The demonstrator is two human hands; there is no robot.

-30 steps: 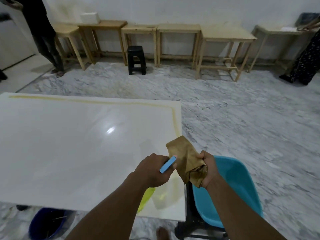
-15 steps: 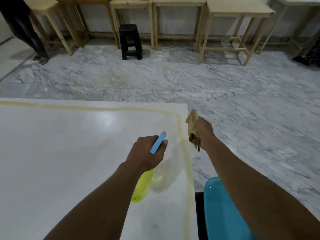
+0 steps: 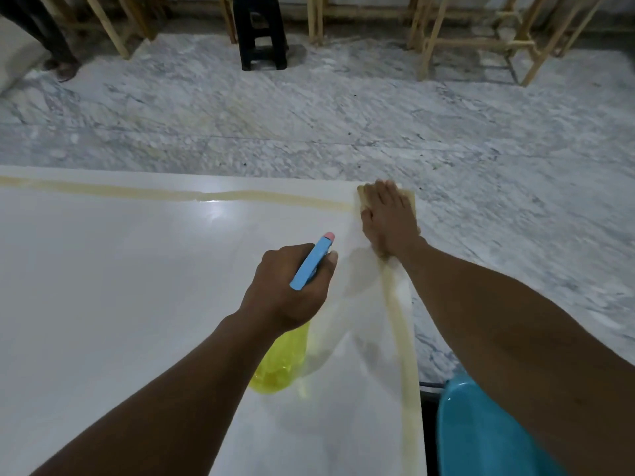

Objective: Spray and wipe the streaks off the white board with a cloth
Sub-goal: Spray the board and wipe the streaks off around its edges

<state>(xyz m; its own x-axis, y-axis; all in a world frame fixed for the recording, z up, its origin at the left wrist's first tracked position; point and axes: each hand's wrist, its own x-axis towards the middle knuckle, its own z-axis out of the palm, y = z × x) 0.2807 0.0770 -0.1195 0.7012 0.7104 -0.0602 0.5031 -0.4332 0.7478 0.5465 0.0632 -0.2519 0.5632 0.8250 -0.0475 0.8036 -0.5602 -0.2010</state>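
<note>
A large white board (image 3: 120,286) lies flat before me, with a yellowish streak (image 3: 154,193) along its far edge and another down its right edge. My left hand (image 3: 288,286) grips a spray bottle (image 3: 281,362) with a yellow body and a blue trigger head, held just above the board near its right side. My right hand (image 3: 386,214) lies flat with straight fingers on a tan cloth (image 3: 409,195), pressing it onto the board's far right corner. Most of the cloth is hidden under the hand.
A turquoise plastic chair (image 3: 481,431) stands at the board's near right. Marble floor (image 3: 343,115) stretches beyond. A black stool (image 3: 261,32) and several wooden table legs (image 3: 429,39) line the far wall. A person's foot (image 3: 62,68) stands at far left.
My right hand carried the bunched cloth from near the chair to the board's far right corner and flattened on it. My left hand moved forward with the spray bottle. The view tilted down.
</note>
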